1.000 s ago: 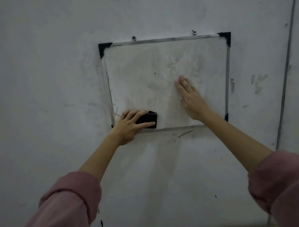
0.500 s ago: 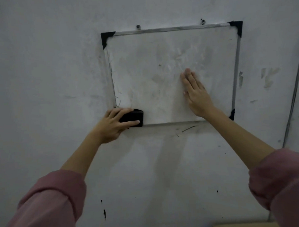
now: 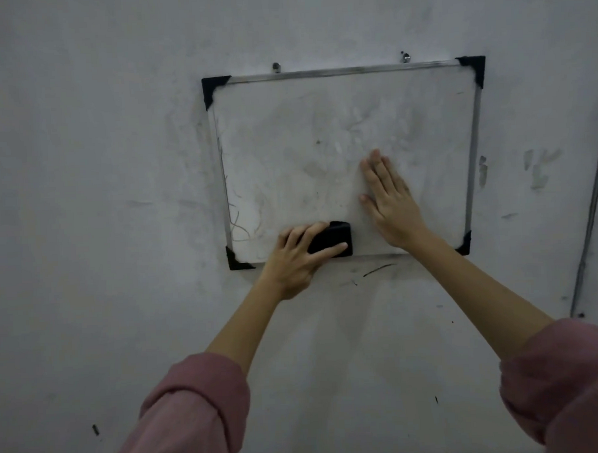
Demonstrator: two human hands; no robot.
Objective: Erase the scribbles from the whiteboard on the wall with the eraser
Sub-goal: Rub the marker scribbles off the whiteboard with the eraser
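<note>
A whiteboard [image 3: 307,123] with a metal frame and black corner caps hangs on the grey wall. Its surface is smudged grey, and thin scribble lines [image 3: 237,218] run along its lower left edge. My left hand [image 3: 299,257] grips a black eraser [image 3: 336,238] and holds it against the board's bottom edge, near the middle. My right hand [image 3: 391,205] lies flat on the board's lower right part, fingers straight and pointing up, just right of the eraser.
Two screws [image 3: 276,67] hold the board at its top edge. Black marker streaks [image 3: 378,269] mark the wall just below the board. A thin cable [image 3: 594,193] runs down the wall at the far right.
My left hand has slid the eraser rightward along the bottom edge from the lower left corner toward the middle. My right hand stays flat on the board. The camera view has shifted.
</note>
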